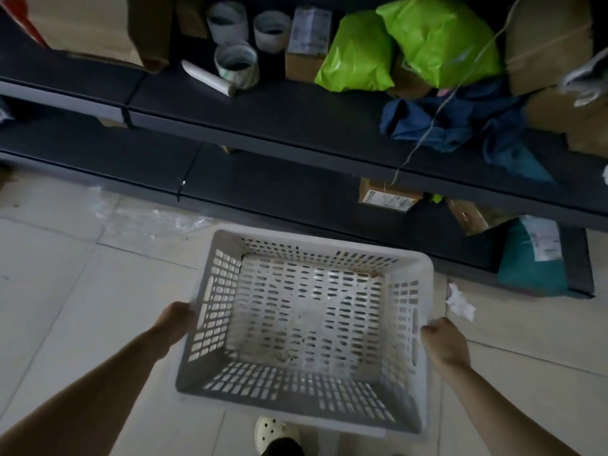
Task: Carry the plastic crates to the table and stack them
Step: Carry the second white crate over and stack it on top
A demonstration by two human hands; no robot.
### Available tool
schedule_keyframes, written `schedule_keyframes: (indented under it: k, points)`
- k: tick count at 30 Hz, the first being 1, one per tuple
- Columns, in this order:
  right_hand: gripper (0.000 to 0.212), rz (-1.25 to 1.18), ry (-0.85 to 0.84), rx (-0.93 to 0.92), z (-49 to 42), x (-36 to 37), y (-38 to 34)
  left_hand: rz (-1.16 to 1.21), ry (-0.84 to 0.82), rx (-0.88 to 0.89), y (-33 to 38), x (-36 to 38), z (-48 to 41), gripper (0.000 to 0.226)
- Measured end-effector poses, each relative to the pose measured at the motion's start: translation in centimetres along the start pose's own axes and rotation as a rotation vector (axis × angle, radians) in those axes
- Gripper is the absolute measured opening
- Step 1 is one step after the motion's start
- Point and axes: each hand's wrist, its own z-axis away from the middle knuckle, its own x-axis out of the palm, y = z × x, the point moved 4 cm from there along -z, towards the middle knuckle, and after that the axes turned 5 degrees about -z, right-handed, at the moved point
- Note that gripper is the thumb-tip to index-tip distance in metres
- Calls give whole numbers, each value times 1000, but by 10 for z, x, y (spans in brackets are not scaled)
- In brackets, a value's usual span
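Right now you have the pale perforated crate (329, 241) between your two hands, held over the tiled floor (65, 291) just near of the dark shelf (279, 106). Your left hand (176, 320) grips the crate's left rim; its fingertips are hidden behind the edge, so you cannot see how far they wrap. Your right hand (442, 340) grips the right rim beside the handle slot, its fingers (431, 327) curled tight onto the plastic. The crate sits open side up with its far end a little left of its near end, and only a few dark specks lie on its slotted bottom. Its near edge covers part of your white shoe (273, 432).

On the floor to the right of the crate lies a crumpled paper (460, 302), apart from it. Clear plastic film (158, 218) lies on the tiles beyond the far left corner. On the shelf's upper level stand white rolls (235, 65) at the far left, two green bags (437, 41) to their right, and a blue cloth (454, 123) just near of the bags. A cardboard box (388, 195) sits on the lower level, and a teal parcel (529, 268) sits low at the right end of the shelf.
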Motion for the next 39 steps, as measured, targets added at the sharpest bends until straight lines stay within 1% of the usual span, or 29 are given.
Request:
schedule_keyframes:
  k: [2,4,6,8,9,11,14,16,19,20,22,24,26,28,30,32,34,36,38,39]
  points:
    - [12,-6,23,-20,21,-27,-5,-17,36,19,1,-13,33,22]
    - [13,-49,57,-54,44,-64,-14,23,69,60,6,-33,68,28]
    - [19,-110,106,-100,71,-109,-28,87,68,101,16,-61,105,26]
    - [25,-187,147,-148,100,-158,-43,156,63,130,28,-96,144,30]
    - [27,-201,165,-165,115,-183,-50,153,71,146,35,-113,167,33]
    - [30,-208,203,-203,148,-237,-65,135,106,180,48,-147,218,31]
    - [37,-253,210,-297,204,-322,-83,169,142,248,70,-198,307,30]
    - [36,-267,232,-349,249,-381,-87,194,161,306,80,-231,372,34]
    - [39,-294,256,-413,315,-466,-87,211,177,414,96,-275,477,25]
    - [41,-300,255,-422,337,-491,-84,187,181,453,100,-288,509,26]
    - [44,-306,273,-430,381,-539,-71,145,208,536,110,-311,568,33]
    - [40,-338,309,-435,429,-588,-53,120,199,603,122,-329,624,29]
    - [35,-422,327,-415,471,-632,-30,63,164,673,136,-343,675,22]
    - [35,-501,359,-372,508,-670,1,-28,103,749,153,-355,729,18]
    - [36,-560,415,-335,534,-705,35,-60,64,838,182,-362,776,23]
    - [29,-596,497,-273,551,-733,71,-62,46,924,214,-355,810,31]
    - [21,-645,536,-233,554,-755,109,-94,55,977,243,-338,835,37]
    - [27,-673,612,-179,572,-771,149,-95,57,1020,268,-314,854,41]
    - [25,-698,669,-151,594,-782,189,-100,40,1071,297,-281,873,38]
    - [29,-733,690,-130,608,-785,205,-109,39,1086,311,-264,879,35]
